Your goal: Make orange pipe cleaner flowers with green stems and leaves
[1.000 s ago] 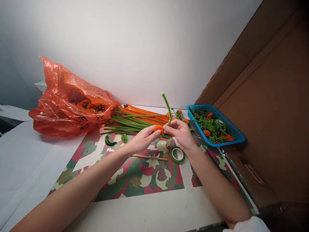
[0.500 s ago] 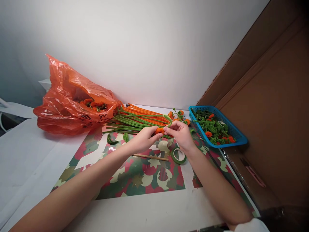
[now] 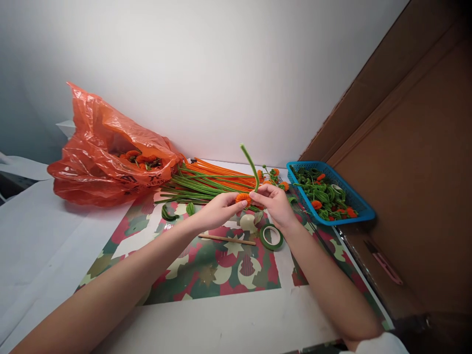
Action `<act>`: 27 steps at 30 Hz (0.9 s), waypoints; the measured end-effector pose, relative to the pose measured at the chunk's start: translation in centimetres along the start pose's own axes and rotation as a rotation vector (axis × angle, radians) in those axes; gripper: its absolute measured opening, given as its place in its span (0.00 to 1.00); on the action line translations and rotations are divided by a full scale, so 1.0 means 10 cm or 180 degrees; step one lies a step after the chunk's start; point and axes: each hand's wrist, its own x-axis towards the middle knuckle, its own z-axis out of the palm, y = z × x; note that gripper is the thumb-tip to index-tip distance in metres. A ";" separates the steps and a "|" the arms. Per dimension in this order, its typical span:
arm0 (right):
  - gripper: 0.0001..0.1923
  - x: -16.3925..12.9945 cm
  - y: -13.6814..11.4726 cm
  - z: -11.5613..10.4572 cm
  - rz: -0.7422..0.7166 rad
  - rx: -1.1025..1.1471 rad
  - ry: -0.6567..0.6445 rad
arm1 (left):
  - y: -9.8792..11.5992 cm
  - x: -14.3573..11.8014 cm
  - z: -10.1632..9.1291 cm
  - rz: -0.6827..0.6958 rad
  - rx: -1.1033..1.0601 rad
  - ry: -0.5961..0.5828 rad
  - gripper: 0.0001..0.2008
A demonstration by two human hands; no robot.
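Between the thumb and fingers of my left hand [image 3: 224, 209] is a small round orange pumpkin of fuzzy pipe cleaner [image 3: 242, 197]. Close beside it, my right hand [image 3: 273, 202] pinches a green pipe cleaner [image 3: 250, 164], whose free end points up and slightly left. Whether the green end touches the pumpkin is hidden by my fingertips. Behind both hands lies a bundle of green pipe cleaners [image 3: 199, 184] with orange pipe cleaners [image 3: 217, 168] next to it. Below my right hand is a roll of green tape [image 3: 272, 237], and a thin wooden stick [image 3: 226, 239] lies to its left.
An orange plastic bag [image 3: 106, 147] with orange pieces inside stands at the left. At the right, a blue basket [image 3: 332, 191] holds green leaves and orange pieces. Two curled green leaves [image 3: 168, 213] lie left of my hands. A pink cutter [image 3: 385, 263] is at the far right.
The green pipe cleaner, bent over before, now stands longer and straighter above my right hand. More of the orange pumpkin shows in my left hand. The view has shifted slightly.
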 end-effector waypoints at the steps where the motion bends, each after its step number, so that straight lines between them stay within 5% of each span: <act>1: 0.21 0.01 0.00 0.00 0.0019 0.0021 0.0043 | -0.01 0.00 -0.01 -0.0059 -0.0043 -0.0055 0.17; 12: 0.23 0.06 0.03 -0.01 -0.0167 -0.0038 0.0247 | -0.15 0.07 -0.02 0.0028 -0.0305 0.0194 0.04; 27: 0.21 0.09 0.00 -0.05 -0.0241 -0.0012 0.0284 | -0.20 0.05 0.05 0.0461 -0.0511 0.0049 0.11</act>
